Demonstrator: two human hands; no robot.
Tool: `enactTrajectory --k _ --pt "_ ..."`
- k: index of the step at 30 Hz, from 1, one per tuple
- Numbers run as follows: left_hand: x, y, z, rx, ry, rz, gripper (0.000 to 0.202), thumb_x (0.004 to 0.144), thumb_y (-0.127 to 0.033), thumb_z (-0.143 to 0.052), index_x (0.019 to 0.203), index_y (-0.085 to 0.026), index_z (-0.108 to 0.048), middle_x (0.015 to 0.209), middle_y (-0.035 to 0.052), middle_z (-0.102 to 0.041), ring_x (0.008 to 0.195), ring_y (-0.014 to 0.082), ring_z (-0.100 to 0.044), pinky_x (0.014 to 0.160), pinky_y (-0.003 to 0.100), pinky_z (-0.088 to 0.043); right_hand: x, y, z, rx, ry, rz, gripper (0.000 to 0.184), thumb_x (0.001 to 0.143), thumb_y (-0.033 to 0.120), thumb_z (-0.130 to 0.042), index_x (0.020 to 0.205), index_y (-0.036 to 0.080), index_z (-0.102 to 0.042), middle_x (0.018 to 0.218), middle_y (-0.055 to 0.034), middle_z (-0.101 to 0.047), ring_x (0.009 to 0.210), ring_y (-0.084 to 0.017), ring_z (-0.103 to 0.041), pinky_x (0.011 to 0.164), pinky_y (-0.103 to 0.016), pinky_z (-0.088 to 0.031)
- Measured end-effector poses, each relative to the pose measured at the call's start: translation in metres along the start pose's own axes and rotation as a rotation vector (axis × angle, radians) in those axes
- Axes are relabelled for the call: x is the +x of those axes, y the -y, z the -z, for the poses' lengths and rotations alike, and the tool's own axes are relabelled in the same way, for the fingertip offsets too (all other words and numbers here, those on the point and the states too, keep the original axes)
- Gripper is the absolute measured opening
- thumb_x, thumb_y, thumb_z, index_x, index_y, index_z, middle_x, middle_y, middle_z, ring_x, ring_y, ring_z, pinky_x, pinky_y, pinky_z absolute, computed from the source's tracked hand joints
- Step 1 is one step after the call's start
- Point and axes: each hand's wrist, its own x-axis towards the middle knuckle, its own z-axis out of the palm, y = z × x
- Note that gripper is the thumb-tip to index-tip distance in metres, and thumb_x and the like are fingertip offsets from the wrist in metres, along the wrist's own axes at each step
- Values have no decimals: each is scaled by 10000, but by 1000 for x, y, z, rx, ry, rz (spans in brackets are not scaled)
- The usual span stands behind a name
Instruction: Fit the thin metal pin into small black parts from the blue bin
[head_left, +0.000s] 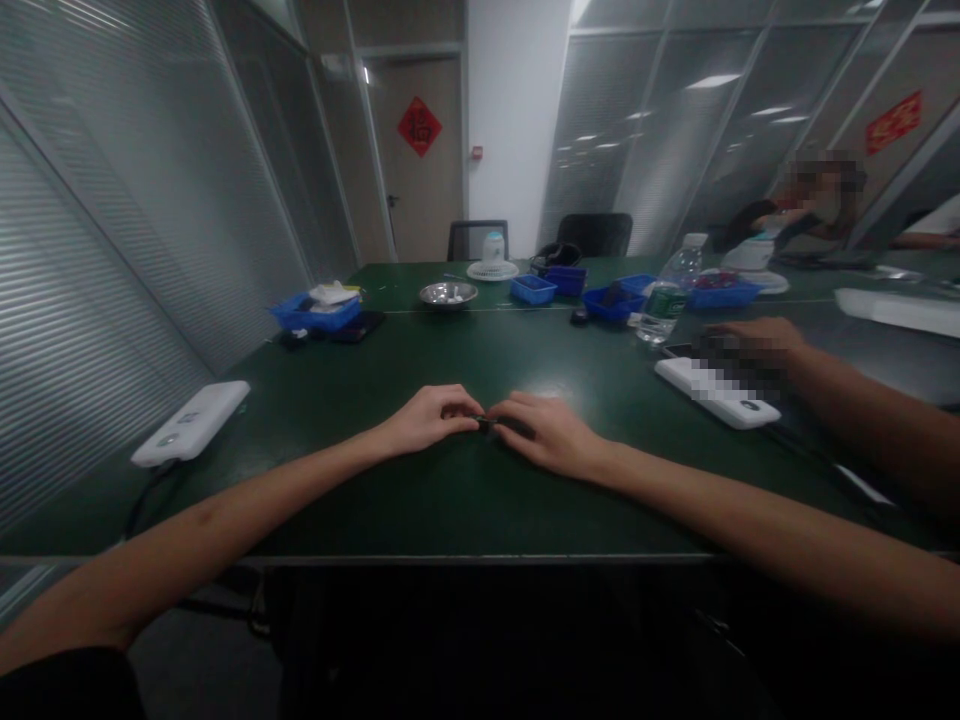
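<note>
My left hand (431, 417) and my right hand (546, 430) rest together on the dark green table (465, 500), fingertips meeting. Between them sits a small dark object (487, 424), pinched by the curled fingers of both hands. It is too small and dim to name. Both forearms stretch out over the table's near edge.
A white device (191, 421) with a cable lies at the left. Another person's hand (757, 340) rests over a white device (716, 392) at the right. Farther back stand several blue trays (315, 312), a metal bowl (448, 293), a water bottle (670, 288) and a small fan (493, 256).
</note>
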Motion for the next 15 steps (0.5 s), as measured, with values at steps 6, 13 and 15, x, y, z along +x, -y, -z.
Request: enactTrajectory --k 6,13,15 --pt "3 8 1 -84 82 -39 239 1005 -336 -631 1133 -188 -768 1060 69 -700 968 194 -647 875 311 -478 1 -3 -2 17 17 31 289 1070 343 -498 1291 215 -633 1101 -83 -666 897 -190 -642 752 -310 -478" --pt "1 1 -1 -65 69 6 278 928 -364 -733 1120 -163 -742 979 48 -665 831 168 -592 745 285 -457 3 -3 -3 57 2 2 277 1078 360 -487 1262 205 -624 1125 -87 -674 915 -193 -649 771 -314 -483" --pt "1 -2 -1 -78 60 26 369 909 -368 -755 1214 -167 -706 962 37 -657 805 161 -578 713 278 -445 4 -3 -4 69 -20 -17 262 1075 351 -493 1248 205 -624 1122 -85 -682 935 -196 -652 786 -317 -486"
